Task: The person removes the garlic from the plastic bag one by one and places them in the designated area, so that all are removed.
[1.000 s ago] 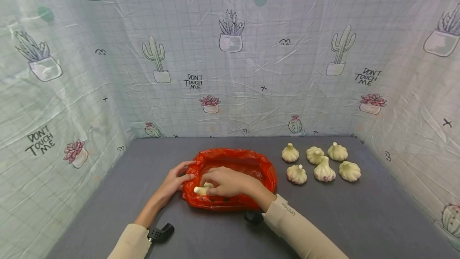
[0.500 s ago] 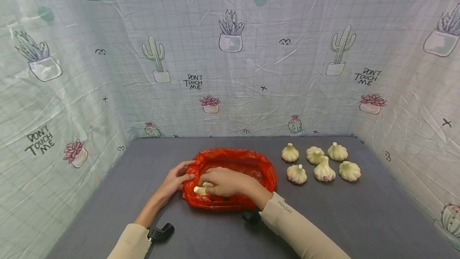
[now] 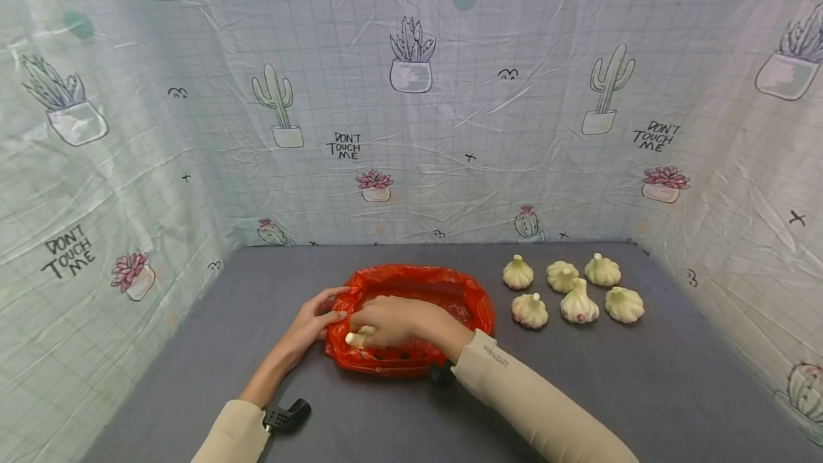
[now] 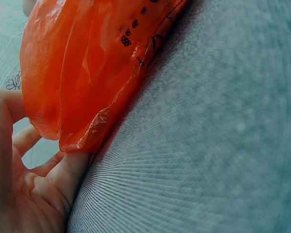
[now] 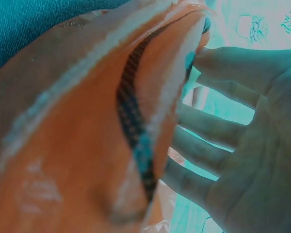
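A red plastic bag point(image 3: 386, 366) lies on the grey table with its mouth spread wide. At its left rim, my left hand point(image 3: 307, 327) holds the bag with thumb and fingers. In the left wrist view, the fingers point(image 4: 68, 170) meet the bag's outer side and lower edge. My right hand point(image 3: 392, 320) is inside the bag's mouth, its fingers around a pale garlic bulb point(image 3: 357, 337) whose stem points left. Most of that bulb is hidden by the hand. In the right wrist view, the bag wall point(image 5: 87, 145) covers the fingertips.
Several garlic bulbs point(image 3: 579, 302) sit in a loose group on the right side of the table point(image 3: 514, 391). A cactus-print curtain point(image 3: 411, 127) encloses the back and both sides. Black wrist devices point(image 3: 287, 416) hang at both sleeves.
My right hand has shifted slightly left and turned over the garlic bulb, hiding more of it. The right forearm has moved a little left. My left hand stays on the bag's rim.
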Tool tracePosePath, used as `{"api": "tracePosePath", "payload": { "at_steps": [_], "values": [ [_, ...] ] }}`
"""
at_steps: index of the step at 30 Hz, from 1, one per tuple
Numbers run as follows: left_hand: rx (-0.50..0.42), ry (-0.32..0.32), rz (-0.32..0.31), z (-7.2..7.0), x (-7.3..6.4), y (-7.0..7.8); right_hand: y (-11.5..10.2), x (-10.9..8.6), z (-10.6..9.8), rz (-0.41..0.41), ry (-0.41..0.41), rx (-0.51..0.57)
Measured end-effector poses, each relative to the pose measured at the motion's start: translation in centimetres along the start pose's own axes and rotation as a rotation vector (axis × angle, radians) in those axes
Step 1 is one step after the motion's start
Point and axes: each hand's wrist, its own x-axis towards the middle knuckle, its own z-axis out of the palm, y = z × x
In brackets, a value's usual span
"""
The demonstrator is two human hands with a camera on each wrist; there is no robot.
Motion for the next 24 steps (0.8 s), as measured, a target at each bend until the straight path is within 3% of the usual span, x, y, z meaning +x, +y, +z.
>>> {"api": "tracePosePath", "payload": {
  "at_steps": [19,24],
  "values": [
    [-0.003,0.006,-0.006,0.11,-0.06,0.06,0.29,0.81,-0.73,0.025,-0.095,0.034],
    [-0.001,0.001,-0.002,0.08,-0.08,0.01,0.25,0.94,-0.83,0.047,-0.117,0.099]
  ]
}}
